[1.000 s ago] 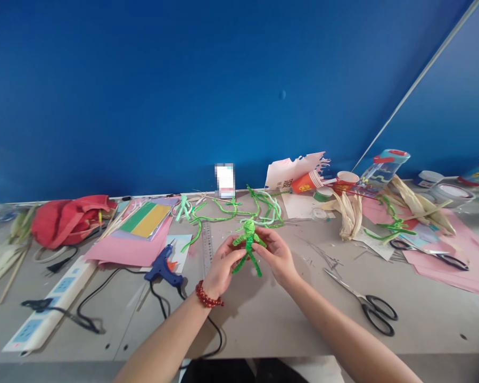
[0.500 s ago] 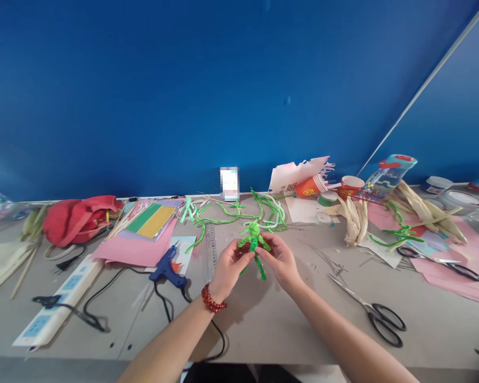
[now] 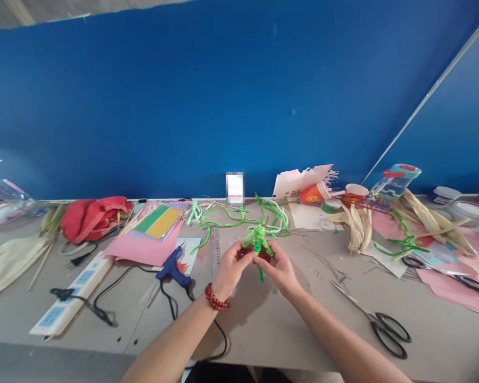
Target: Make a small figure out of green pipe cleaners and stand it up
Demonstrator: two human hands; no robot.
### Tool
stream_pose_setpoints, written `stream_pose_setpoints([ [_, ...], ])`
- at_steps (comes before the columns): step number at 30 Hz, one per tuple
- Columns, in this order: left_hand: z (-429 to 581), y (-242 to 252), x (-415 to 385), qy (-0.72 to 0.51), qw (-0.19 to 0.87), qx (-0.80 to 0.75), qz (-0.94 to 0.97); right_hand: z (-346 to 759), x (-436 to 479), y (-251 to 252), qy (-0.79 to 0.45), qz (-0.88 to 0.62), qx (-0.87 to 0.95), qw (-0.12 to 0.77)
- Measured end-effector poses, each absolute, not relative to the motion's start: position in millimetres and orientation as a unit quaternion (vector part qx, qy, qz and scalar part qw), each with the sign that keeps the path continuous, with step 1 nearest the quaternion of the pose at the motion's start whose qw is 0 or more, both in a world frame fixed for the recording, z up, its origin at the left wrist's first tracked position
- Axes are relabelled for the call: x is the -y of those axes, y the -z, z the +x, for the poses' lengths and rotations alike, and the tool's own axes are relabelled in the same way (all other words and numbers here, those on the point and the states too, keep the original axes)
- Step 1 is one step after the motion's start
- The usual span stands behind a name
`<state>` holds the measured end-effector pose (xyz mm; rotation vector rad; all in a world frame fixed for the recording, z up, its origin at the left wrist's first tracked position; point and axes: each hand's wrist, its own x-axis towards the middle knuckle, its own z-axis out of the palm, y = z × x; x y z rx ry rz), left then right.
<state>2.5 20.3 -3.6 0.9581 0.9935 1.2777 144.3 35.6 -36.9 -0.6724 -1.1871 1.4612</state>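
Note:
Between my two hands is a small bright green figure (image 3: 258, 239) of wound yarn or pipe cleaner, with a round head, arms and a leg hanging down. My left hand (image 3: 233, 267) pinches it from the left, thumb at its lower body. On the other side my right hand (image 3: 278, 267) grips it the same way, the two thumbs nearly meeting. Part of the body is hidden behind the fingers. Just beyond lie loose green strands (image 3: 231, 224) and a pale green figure (image 3: 193, 213).
Left of my hands lie a blue glue gun (image 3: 174, 267), a white power strip (image 3: 69, 298), coloured sheets (image 3: 157, 223) and a red cloth bag (image 3: 91, 219). To the right are scissors (image 3: 377, 319), dried husks (image 3: 359, 226), an orange cup stack (image 3: 315, 192) and another green figure (image 3: 409, 240).
The camera view has shifted slightly, so the scene sits a little lower and further right. Both hands still hold the green figure, which tilts slightly differently.

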Motion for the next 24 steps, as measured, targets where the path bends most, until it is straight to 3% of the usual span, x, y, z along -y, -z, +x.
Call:
stream_pose_setpoints([
  [7,-1,-7,-24,-0.494,0.714,-0.405,0.287,149,-39,36,-0.630,-0.280,0.495,0.528],
  [14,-5,-10,-18,-0.462,0.697,-0.419,0.354,152,-42,37,-0.613,-0.313,0.456,0.564],
  [17,-32,-17,-41,-0.435,0.577,-0.487,0.491,153,-43,37,-0.612,-0.321,0.448,0.568],
  [19,-64,-24,-71,-0.385,0.342,-0.608,0.604,152,-44,37,-0.612,-0.323,0.444,0.569],
  [20,-83,-28,-89,-0.381,0.283,-0.640,0.604,152,-44,38,-0.611,-0.323,0.444,0.570],
  [24,-151,-33,-151,-0.338,0.177,-0.741,0.553,149,-45,42,-0.607,-0.322,0.454,0.568],
])
